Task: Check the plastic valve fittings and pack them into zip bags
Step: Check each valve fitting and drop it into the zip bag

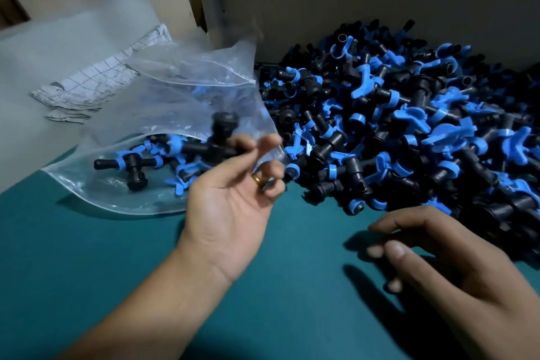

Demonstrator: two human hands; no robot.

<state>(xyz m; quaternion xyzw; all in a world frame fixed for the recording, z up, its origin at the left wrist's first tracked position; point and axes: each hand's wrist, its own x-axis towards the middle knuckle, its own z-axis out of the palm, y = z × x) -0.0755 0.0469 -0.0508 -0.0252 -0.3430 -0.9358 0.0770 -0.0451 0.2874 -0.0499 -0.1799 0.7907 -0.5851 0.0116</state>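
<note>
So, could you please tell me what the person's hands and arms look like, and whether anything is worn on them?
Both hands are bare, with no gloves. The left hand wears a gold ring on one finger. The right hand shows no ring or other jewellery. Both forearms are bare as far as the picture reaches: no sleeves, watch or bracelet are in view.

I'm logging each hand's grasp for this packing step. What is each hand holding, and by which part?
The left hand pinches a black valve fitting by one end of its tube, beside the zip bag. The right hand holds nothing.
</note>
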